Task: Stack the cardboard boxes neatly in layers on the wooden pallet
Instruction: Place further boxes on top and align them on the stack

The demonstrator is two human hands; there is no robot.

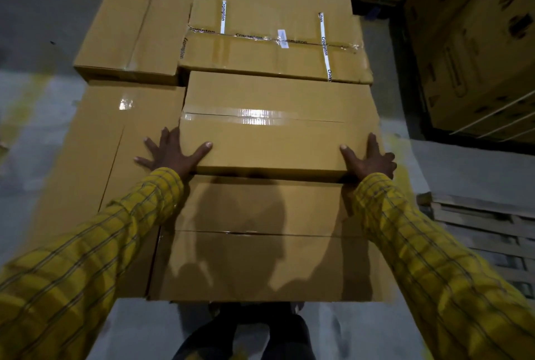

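A flat brown cardboard box sealed with clear tape (275, 125) is held at its near corners, up on the second layer of the stack. The left hand (170, 154) is spread wide open against its left corner, thumb on top. The right hand (369, 158) is pressed flat against the right corner. A strapped brown carton (272, 41) sits just behind it.
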